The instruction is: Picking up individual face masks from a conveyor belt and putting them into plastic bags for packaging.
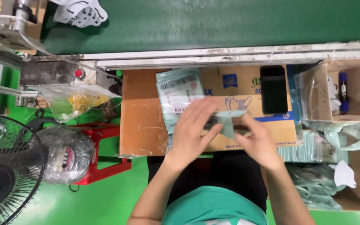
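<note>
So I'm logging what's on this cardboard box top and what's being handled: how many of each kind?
Flat printed packets on the cardboard box: 1
Pale green packet between the left hand and right hand: 1
Black phone: 1
Total: 3

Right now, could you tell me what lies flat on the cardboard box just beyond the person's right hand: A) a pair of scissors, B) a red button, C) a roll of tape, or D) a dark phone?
D: a dark phone lies flat on the cardboard box, beyond the right hand.
</note>
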